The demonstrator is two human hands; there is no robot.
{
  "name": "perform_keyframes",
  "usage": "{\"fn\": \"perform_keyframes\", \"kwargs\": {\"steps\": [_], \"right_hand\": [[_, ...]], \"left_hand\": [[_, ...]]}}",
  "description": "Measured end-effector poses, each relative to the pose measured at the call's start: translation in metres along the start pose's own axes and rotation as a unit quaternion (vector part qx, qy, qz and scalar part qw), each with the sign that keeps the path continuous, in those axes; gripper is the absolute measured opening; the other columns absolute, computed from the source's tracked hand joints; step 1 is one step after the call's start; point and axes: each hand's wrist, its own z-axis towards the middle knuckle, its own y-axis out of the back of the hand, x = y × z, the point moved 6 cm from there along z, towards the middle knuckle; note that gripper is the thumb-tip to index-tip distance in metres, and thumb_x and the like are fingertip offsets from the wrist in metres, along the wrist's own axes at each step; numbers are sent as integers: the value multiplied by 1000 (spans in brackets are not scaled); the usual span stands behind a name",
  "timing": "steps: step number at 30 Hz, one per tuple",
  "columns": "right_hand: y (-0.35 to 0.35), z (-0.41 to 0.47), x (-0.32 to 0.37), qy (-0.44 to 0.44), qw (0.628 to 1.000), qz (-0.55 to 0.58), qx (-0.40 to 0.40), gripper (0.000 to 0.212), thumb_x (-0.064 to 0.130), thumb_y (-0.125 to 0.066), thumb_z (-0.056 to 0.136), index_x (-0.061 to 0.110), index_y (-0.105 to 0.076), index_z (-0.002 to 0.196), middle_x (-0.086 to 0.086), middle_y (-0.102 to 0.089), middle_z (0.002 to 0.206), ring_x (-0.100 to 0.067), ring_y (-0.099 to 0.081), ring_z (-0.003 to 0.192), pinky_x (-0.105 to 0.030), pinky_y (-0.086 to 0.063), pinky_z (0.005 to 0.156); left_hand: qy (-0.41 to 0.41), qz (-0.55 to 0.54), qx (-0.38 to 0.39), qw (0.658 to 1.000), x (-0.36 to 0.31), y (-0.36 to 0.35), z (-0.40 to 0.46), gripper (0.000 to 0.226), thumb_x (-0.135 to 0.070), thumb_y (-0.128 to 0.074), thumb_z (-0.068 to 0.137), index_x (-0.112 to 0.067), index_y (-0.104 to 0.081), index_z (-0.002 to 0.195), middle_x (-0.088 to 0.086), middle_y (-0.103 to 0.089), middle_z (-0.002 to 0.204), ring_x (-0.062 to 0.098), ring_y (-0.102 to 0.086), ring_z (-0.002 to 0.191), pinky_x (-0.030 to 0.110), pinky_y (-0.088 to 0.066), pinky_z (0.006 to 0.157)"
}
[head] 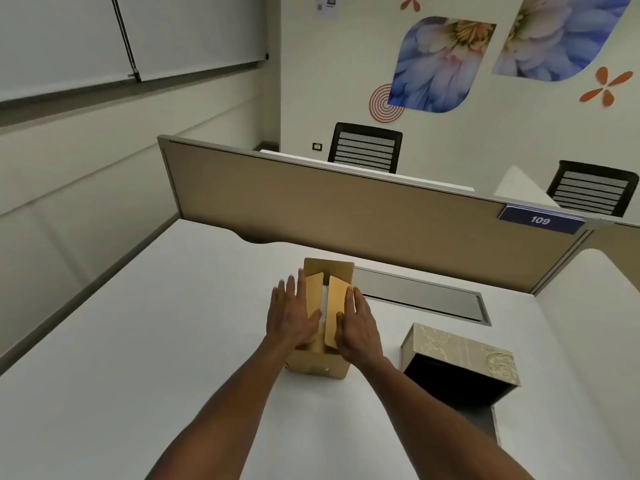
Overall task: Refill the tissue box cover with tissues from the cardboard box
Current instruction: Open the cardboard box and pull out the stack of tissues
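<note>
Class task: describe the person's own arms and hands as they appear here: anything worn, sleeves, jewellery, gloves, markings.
Both forearms are bare to the bottom edge of the picture; no sleeves show. The left hand and right hand wear no gloves. No ring, watch, bracelet or marking is visible on either hand or wrist. The fingers are partly blurred, so small details cannot be ruled out.

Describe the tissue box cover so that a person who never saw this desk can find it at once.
Start at the white desk in front of the brown partition. Right of the plain cardboard box, which both hands touch, lies the cover on its side near the right edge. Unlike the box, it has a pale floral pattern and a dark, open inside.
</note>
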Motion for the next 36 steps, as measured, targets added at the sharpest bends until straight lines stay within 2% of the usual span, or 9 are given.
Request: {"fn": "perform_keyframes", "kwargs": {"steps": [6,12,19,23,25,27,29,31,36], "right_hand": [[-26,-10,-11,-89,993,40,70,79,65,-33,100,13,-19,159,-11,-30,164,-32,-38,145,-47,-40,115],[-39,-13,-16,-113,988,79,73,95,70,-55,89,12,-25,158,-9,-37,160,-31,-42,142,-45,-44,112],[-25,-18,-21,-125,970,206,-36,59,47,-57,95,13,-51,144,-9,-59,141,-28,-57,125,-43,-48,105],[-13,-30,-41,-143,940,285,-125,35,22,-48,105,13,-59,137,-8,-72,116,-18,-67,94,-35,-56,82],[-5,-37,-53,-174,930,280,-163,34,14,-43,107,10,-56,139,-5,-70,90,-11,-61,69,-25,-48,62],[-3,-42,-64,-200,925,266,-183,38,11,-41,107,10,-49,144,-1,-62,73,-12,-55,58,-24,-40,52],[-4,-44,-71,-217,925,252,-184,42,11,-42,107,11,-43,149,-3,-61,76,-17,-56,60,-33,-49,55],[-7,-45,-76,-224,930,232,-180,44,11,-45,105,11,-42,149,-15,-69,101,-27,-64,79,-45,-57,75],[-6,-39,-79,-169,975,77,-122,60,7,-64,90,16,-49,147,-10,-50,149,-33,-49,133,-54,-54,99]], "left_hand": [[97,-63,91,989,7,-18,-15,89,-69,-55,87,-21,-24,155,7,-47,150,30,-53,132,39,-49,102],[124,-212,54,968,16,-9,-16,57,-47,-59,95,-13,-54,141,9,-63,135,28,-62,120,37,-53,96],[117,-263,-46,957,53,4,-13,40,-16,-55,99,-11,-57,139,13,-67,131,29,-66,114,37,-56,92],[-36,-56,-79,995,52,3,-6,69,3,-73,83,-16,-51,146,8,-48,152,32,-48,137,41,-52,101],[-191,52,-65,978,34,-5,-6,63,-1,-80,79,-16,-61,137,10,-56,146,34,-49,136,45,-47,108],[-240,84,-15,967,20,-15,-7,61,-3,-70,89,-16,-51,145,11,-51,150,32,-46,139,44,-35,116],[-180,57,43,981,15,-19,-3,65,0,-55,94,-18,-36,154,9,-46,153,28,-44,139,41,-21,123],[-120,31,78,989,15,-20,-1,59,-5,-49,95,-20,-40,152,6,-57,143,24,-50,132,40,-16,125],[10,-187,19,982,25,3,2,31,-22,-55,97,-19,-68,126,5,-73,118,23,-66,105,36,-55,94]]}}
